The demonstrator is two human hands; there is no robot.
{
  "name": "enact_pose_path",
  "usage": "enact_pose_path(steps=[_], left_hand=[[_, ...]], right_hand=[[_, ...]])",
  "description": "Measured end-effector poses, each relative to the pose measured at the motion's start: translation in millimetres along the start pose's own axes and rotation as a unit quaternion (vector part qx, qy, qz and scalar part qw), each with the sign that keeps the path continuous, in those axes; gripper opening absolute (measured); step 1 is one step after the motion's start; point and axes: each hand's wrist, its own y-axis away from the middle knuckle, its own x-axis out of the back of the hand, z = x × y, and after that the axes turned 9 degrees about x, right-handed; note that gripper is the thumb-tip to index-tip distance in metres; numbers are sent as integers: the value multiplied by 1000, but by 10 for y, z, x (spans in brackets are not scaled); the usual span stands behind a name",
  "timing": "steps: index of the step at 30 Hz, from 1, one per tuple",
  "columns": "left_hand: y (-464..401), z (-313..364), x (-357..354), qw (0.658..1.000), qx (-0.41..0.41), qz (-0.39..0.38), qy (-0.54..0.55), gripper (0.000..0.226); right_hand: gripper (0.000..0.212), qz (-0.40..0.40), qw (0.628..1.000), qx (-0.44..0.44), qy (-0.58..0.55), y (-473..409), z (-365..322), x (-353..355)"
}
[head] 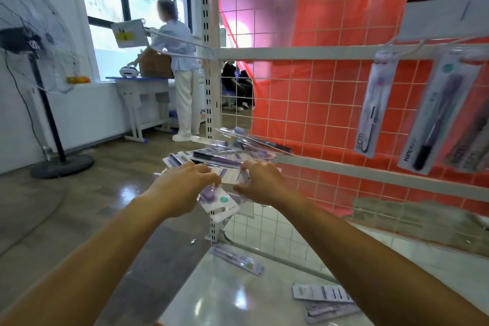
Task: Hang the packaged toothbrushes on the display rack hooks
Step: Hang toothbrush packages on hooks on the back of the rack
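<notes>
My left hand (182, 184) and my right hand (260, 184) both reach into a fanned stack of packaged toothbrushes (225, 157) at the left end of the wire display rack (317, 119). The left fingers curl over the packs, and one pack (221, 200) droops below that hand. Curled fingers of the right hand pinch the stack's right edge. More packaged toothbrushes (434, 111) hang from hooks on the upper crossbar (291, 52) at the right. The image is blurred, so which pack each hand grips is unclear.
Loose toothbrush packs lie on the rack's base shelf (238, 261) and at its right (322, 294). A slotted upright post (209, 34) bounds the rack's left. A standing fan (34, 42) is at the left, and a person (180, 61) stands by a desk near the window.
</notes>
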Motion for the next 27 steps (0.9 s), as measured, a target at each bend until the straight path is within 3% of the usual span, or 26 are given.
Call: enact_pose_path(steps=[5, 10, 22, 27], left_hand=[[-61, 7, -10, 1000, 2, 13, -20, 54], [-81, 31, 61, 998, 7, 36, -54, 58], [-229, 248, 339, 970, -19, 239, -46, 62], [-289, 516, 560, 967, -32, 253, -5, 66]], right_hand=[[42, 31, 999, 21, -31, 51, 22, 65], [49, 79, 995, 22, -50, 78, 86, 124], [34, 185, 979, 59, -61, 284, 189, 696], [27, 210, 973, 51, -85, 483, 318, 1127]])
